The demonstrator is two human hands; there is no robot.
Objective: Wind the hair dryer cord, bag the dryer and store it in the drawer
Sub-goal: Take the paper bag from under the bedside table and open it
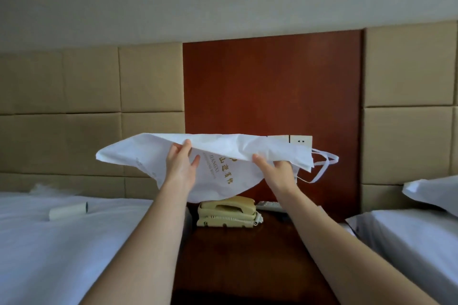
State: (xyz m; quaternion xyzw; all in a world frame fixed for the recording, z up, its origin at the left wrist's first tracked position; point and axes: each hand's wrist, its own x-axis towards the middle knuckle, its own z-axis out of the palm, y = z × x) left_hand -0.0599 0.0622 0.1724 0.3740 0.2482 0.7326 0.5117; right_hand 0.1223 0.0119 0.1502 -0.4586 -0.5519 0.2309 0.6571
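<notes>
Head view: both arms were raised over the dark wooden worktop point(247, 255) that stood between two beds, and a white cloth bag point(218, 153) with gold lettering was held in the air in front of the red-brown wall panel point(272, 86). The left hand point(179, 168) was partly open, its thumb and fingertips pinching the bag's near edge left of the lettering. The right hand point(277, 168) was closed on the cloth further right, close to the end from which the white drawstrings point(324, 163) hung loose. The bag lay flat and slack between the two hands, sagging underneath, with no bulge to suggest anything inside. A cream telephone point(226, 213) sat on the worktop directly beneath the bag, with a remote control point(270, 205) just beside it, and a pale cardboard tube point(68, 210) lay on the left bed point(62, 242). The hair dryer and its cord were not in view, so the state of the winding could not be told; the drawer was likewise not visible. The step in hand appeared to be preparing the bag, that is, finding and spreading its mouth. The next move would likely call for parting the two cloth layers at the drawstring end, holding the mouth open with one hand, and freeing the other hand to fetch the dryer. Care would be needed to keep the loose drawstrings clear of the opening.
</notes>
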